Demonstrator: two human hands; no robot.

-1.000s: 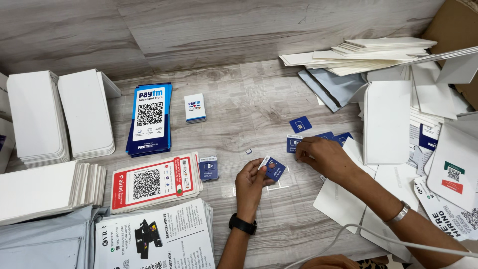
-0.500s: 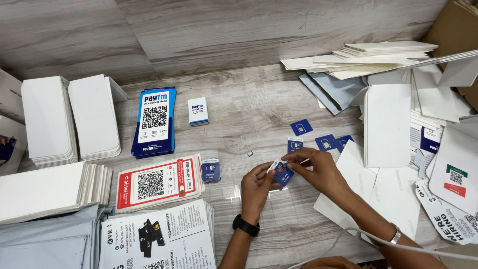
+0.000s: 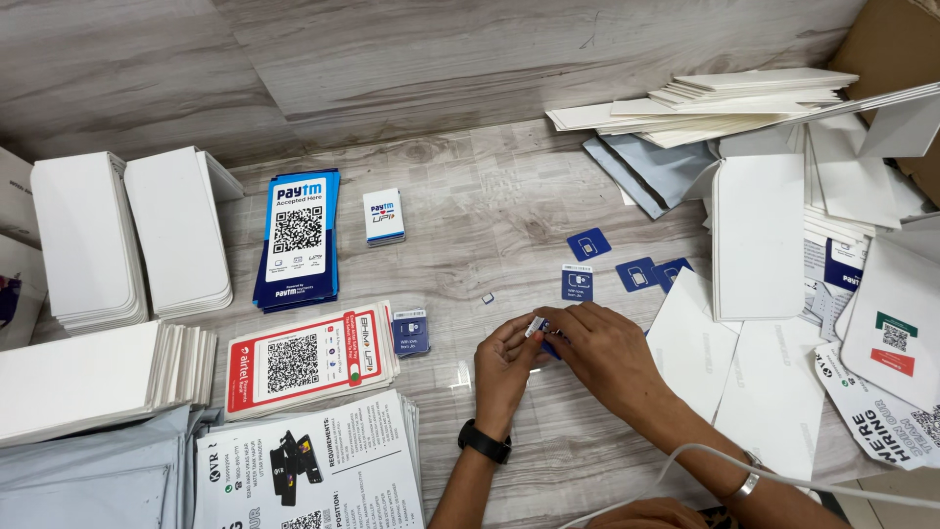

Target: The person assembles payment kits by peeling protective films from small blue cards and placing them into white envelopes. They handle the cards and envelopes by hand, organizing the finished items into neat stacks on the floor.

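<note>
Blue card (image 3: 544, 335), small and partly hidden, pinched between the fingertips of the left hand (image 3: 504, 364) and right hand (image 3: 607, 351) just above a wood-grain table (image 3: 470, 216). More small blue cards (image 3: 578, 282) lie just beyond; a red-and-white code sheet stack (image 3: 308, 360) sits to the left.

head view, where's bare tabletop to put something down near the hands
The widest bare patch of the wooden tabletop lies between the small blue-and-white card stack and the loose blue cards. A narrower strip runs below the left hand, right of the printed leaflet stack. The right side is crowded with white sheets, the left with white card stacks.
</note>
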